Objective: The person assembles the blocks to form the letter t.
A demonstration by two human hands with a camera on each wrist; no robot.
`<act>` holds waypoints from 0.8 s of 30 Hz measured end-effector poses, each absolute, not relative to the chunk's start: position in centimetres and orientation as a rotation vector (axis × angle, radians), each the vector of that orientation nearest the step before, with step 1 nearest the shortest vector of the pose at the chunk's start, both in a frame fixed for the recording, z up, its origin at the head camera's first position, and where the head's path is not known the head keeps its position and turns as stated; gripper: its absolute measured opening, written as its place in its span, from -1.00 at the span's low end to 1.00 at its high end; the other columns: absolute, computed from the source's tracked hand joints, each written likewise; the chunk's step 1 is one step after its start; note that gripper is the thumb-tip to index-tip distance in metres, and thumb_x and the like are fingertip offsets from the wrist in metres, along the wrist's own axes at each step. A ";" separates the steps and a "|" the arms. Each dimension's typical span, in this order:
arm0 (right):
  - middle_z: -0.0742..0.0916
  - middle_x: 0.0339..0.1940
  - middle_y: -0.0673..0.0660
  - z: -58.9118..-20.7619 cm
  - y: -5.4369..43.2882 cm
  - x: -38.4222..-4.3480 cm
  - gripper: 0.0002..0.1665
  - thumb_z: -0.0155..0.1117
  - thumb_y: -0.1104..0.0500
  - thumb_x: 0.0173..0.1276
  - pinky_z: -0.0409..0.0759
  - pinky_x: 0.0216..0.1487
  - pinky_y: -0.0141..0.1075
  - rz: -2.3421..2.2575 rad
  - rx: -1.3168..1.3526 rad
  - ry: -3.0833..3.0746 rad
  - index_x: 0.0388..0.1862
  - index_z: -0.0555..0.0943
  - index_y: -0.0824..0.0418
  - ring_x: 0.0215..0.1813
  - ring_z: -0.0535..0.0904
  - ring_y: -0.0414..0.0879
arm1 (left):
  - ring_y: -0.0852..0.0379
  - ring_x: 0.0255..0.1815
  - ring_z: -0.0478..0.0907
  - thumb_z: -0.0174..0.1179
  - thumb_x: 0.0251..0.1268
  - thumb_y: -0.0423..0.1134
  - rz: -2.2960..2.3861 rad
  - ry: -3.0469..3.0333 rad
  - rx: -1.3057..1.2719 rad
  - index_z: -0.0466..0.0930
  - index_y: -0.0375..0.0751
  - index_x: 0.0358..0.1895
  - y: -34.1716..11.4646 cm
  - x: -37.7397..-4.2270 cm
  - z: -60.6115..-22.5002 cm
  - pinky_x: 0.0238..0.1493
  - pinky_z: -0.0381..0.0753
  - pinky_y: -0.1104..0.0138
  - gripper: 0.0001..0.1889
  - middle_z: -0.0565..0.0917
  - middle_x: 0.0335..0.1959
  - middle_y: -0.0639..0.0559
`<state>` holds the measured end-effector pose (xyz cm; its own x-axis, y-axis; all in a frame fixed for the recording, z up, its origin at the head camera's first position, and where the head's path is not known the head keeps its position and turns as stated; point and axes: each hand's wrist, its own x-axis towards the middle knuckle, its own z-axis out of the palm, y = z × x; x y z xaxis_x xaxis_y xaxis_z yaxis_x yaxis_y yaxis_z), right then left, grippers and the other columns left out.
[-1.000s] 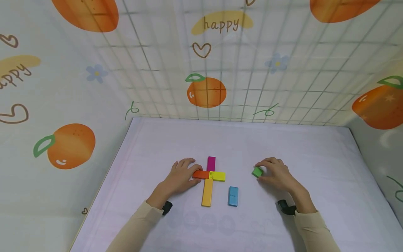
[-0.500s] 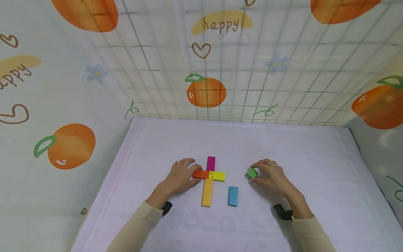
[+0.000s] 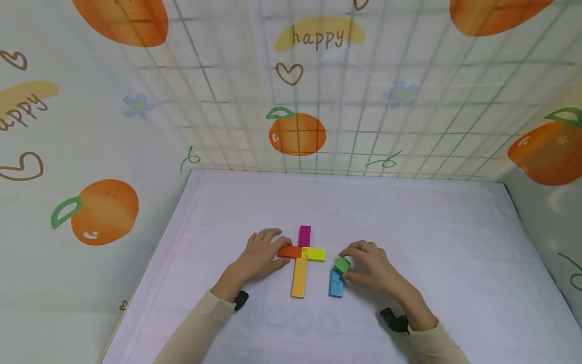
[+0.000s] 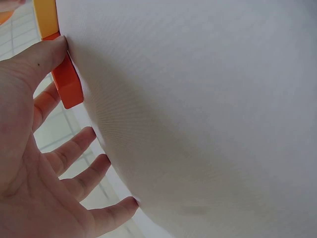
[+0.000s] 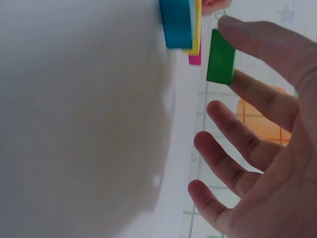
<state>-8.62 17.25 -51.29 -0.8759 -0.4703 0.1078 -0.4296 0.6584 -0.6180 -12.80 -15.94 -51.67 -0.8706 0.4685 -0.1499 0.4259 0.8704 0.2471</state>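
Observation:
My left hand (image 3: pixel 260 255) pinches the left end of an orange-red block (image 3: pixel 289 252) between thumb and index finger, its other fingers spread on the table. That block meets a yellow block (image 3: pixel 315 254), with a magenta block (image 3: pixel 305 236) behind and a long amber block (image 3: pixel 298 278) in front, in a cross shape. My right hand (image 3: pixel 373 268) pinches a small green block (image 3: pixel 342 265) by thumb and index finger. In the right wrist view the green block (image 5: pixel 221 57) appears raised off the table. In the head view it overlaps the far end of a blue block (image 3: pixel 336 284).
All the blocks lie on a white-covered table (image 3: pixel 254 328). Behind it hangs a curtain (image 3: pixel 227 116) printed with oranges and hearts, a grid showing through. Each wrist wears a small black camera, such as the right one (image 3: pixel 394 320).
My right hand has moved left and nearer to me, carrying the green block from the right side to the blue block. The left hand and the other blocks have stayed put.

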 end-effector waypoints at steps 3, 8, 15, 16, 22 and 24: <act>0.61 0.08 0.01 -51.2 16.7 -8.4 -0.47 0.61 0.10 0.11 0.33 0.16 0.19 -1.005 -0.775 2.793 0.09 0.68 0.03 0.17 0.44 0.05 | -0.06 0.48 0.11 0.25 0.35 0.14 0.288 2.838 0.677 0.48 0.26 0.29 -15.9 -12.8 -51.7 0.42 0.08 -0.20 -0.53 0.29 0.46 -0.01; 0.59 0.09 -0.01 -51.2 15.7 -7.9 -0.48 0.60 0.08 0.13 0.32 0.19 0.17 -0.984 -0.790 2.765 0.09 0.67 0.01 0.18 0.42 0.03 | -0.06 0.48 0.11 0.25 0.35 0.14 0.283 2.840 0.684 0.48 0.25 0.30 -16.0 -12.8 -51.7 0.42 0.09 -0.19 -0.52 0.29 0.46 -0.02; 0.59 0.09 -0.03 -51.3 14.1 -6.9 -0.48 0.61 0.05 0.12 0.32 0.20 0.16 -0.962 -0.852 2.736 0.08 0.66 -0.01 0.18 0.42 0.00 | -0.10 0.47 0.12 0.25 0.35 0.13 0.283 2.849 0.694 0.48 0.22 0.30 -16.0 -12.8 -51.8 0.41 0.10 -0.21 -0.52 0.29 0.45 -0.04; 0.58 0.09 -0.03 -51.3 13.9 -6.8 -0.47 0.62 0.05 0.11 0.32 0.20 0.16 -0.960 -0.863 2.734 0.08 0.66 -0.01 0.18 0.42 -0.01 | -0.10 0.47 0.12 0.25 0.35 0.13 0.279 2.850 0.692 0.48 0.22 0.30 -16.0 -12.7 -51.8 0.41 0.10 -0.20 -0.52 0.29 0.46 -0.04; 0.57 0.10 -0.09 -51.8 12.9 -6.1 -0.47 0.60 0.03 0.13 0.30 0.22 0.12 -0.957 -0.925 2.702 0.09 0.65 -0.03 0.21 0.39 -0.09 | -0.11 0.47 0.13 0.26 0.35 0.12 0.291 2.858 0.701 0.50 0.21 0.29 -15.9 -12.6 -51.9 0.41 0.11 -0.21 -0.52 0.30 0.45 -0.05; 0.56 0.10 -0.11 -51.9 12.7 -5.9 -0.48 0.59 0.02 0.14 0.28 0.23 0.12 -0.971 -0.951 2.693 0.09 0.65 -0.04 0.22 0.38 -0.10 | -0.10 0.47 0.13 0.26 0.35 0.12 0.290 2.856 0.696 0.49 0.21 0.30 -15.9 -12.6 -52.0 0.41 0.10 -0.20 -0.52 0.30 0.45 -0.05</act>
